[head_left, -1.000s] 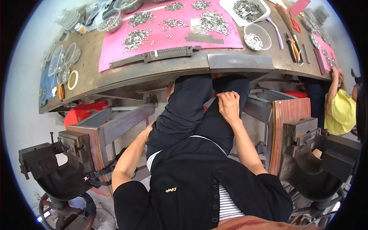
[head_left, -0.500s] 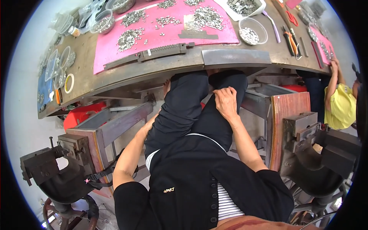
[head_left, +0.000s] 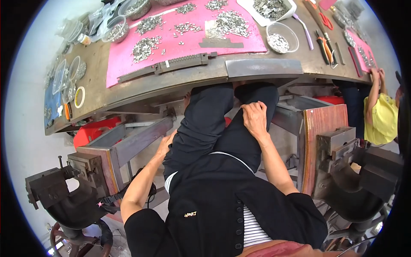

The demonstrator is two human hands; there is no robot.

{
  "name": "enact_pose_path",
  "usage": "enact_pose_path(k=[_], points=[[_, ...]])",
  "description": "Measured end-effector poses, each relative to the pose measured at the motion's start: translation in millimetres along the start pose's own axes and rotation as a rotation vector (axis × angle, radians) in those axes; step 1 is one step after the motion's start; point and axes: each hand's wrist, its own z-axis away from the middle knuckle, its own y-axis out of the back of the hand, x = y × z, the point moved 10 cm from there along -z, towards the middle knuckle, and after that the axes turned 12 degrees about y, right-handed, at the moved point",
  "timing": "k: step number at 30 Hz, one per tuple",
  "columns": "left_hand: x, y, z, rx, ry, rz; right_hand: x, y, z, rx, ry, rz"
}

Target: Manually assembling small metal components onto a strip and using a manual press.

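Note:
My right hand (head_left: 254, 118) rests on my right thigh, its fingers bent together against the dark trousers (head_left: 233, 132). Whatever lies under those fingers, if anything, is hidden. Beside my left thigh, my left hand (head_left: 166, 143) touches the trouser leg, with most of its fingers out of sight. Both hands are below the workbench edge. On the bench in front lies a long dark notched metal bar (head_left: 182, 64), at the near edge of a pink mat (head_left: 122, 58). Piles of small silvery metal parts (head_left: 145, 48) cover much of that mat.
A flat metal plate (head_left: 263, 67) lines the bench's front edge. At right are a tub of parts (head_left: 278, 43), orange-handled pliers (head_left: 325, 51) and red-handled scissors (head_left: 326, 21). Bench vises (head_left: 53, 188) flank me. A person in yellow (head_left: 381, 118) works at far right.
My left hand has come up slightly and shows more beside the thigh. The right hand stays on the thigh. The whole view has shifted a little.

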Motion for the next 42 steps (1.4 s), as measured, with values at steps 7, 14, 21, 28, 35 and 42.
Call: enact_pose_path(k=[7, 14, 21, 28, 35, 42], points=[[17.7, -24.0, 9.2, -0.254, 0.389, 0.438, -3.5, -2.6, -7.1, -0.002, 0.009, -0.004], [5.1, -41.2, -18.0, -0.425, 0.35, 0.471, -4.8, 0.1, -2.5, 0.005, 0.006, 0.005], [-21.2, -10.6, 0.4, -0.316, 0.43, 0.258, 2.3, 1.1, 4.1, -0.012, -0.025, 0.002], [-63.2, -8.3, -28.8, -0.256, 0.449, 0.167, -1.5, 0.3, 0.3, 0.013, -0.003, -0.012], [-28.5, -4.2, -31.0, -0.228, 0.298, -0.103, 1.6, 2.9, 5.8, 0.019, 0.009, 0.003], [-1.4, 10.1, -31.0, -0.158, 0.144, -0.309, 0.5, 1.3, 11.9, -0.025, 0.039, -0.031]])
